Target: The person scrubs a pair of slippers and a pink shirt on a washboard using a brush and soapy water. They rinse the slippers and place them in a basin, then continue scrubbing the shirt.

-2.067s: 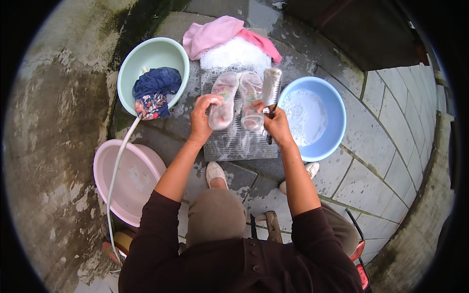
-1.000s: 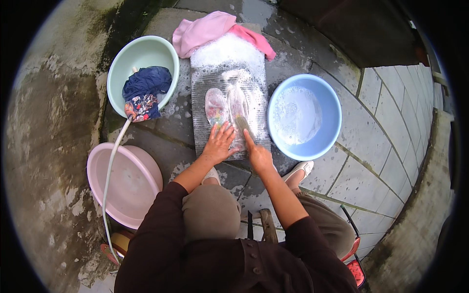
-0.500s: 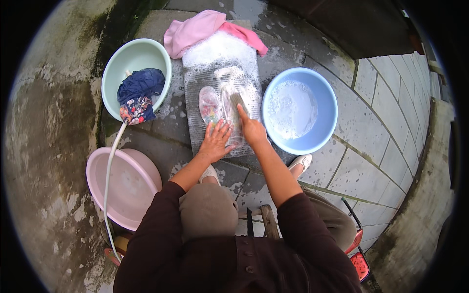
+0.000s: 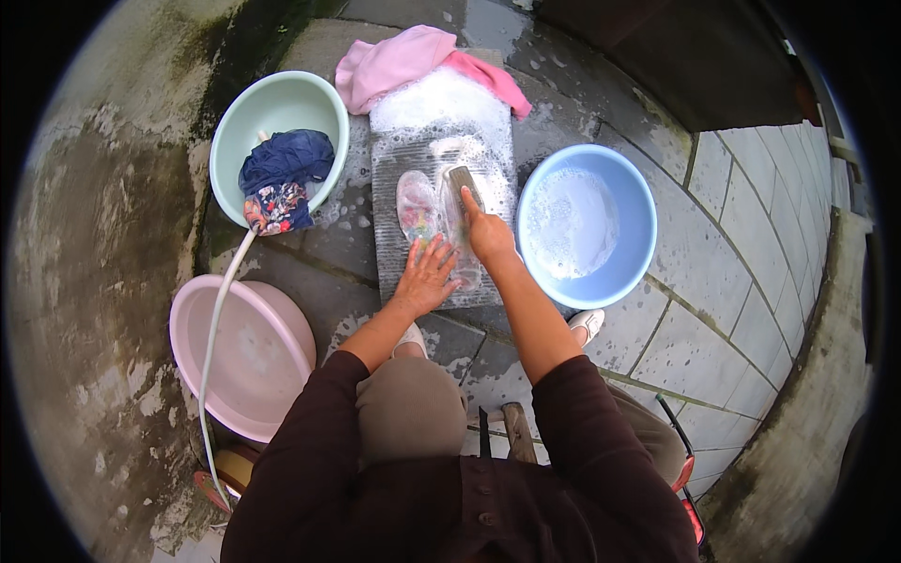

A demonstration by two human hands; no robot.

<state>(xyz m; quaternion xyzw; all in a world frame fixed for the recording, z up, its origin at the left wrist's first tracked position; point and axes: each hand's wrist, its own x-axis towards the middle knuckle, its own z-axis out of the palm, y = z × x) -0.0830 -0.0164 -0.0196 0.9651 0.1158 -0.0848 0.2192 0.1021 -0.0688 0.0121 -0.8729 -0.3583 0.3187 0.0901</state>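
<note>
Two soapy insoles lie side by side on a ridged slab (image 4: 392,155). The left insole (image 4: 416,195) has blotches of colour, and its near end is partly under my left hand (image 4: 427,279). That hand lies flat with its fingers spread. My right hand (image 4: 491,237) grips a wooden scrubbing brush (image 4: 465,188), index finger stretched along its back. The brush rests on the right insole (image 4: 454,228); its bristles are hidden from above.
White foam (image 4: 439,98) covers the slab's far end, beside pink cloth (image 4: 394,64). A blue basin (image 4: 646,225) of suds stands right. At left are a green basin (image 4: 225,117) holding dark blue clothing (image 4: 286,159), a pink basin (image 4: 298,328) and a white hose (image 4: 218,314).
My right hand and the brush have slid a little farther away along the right insole. The left hand stays in place on the insole. The whole view has shifted slightly.
</note>
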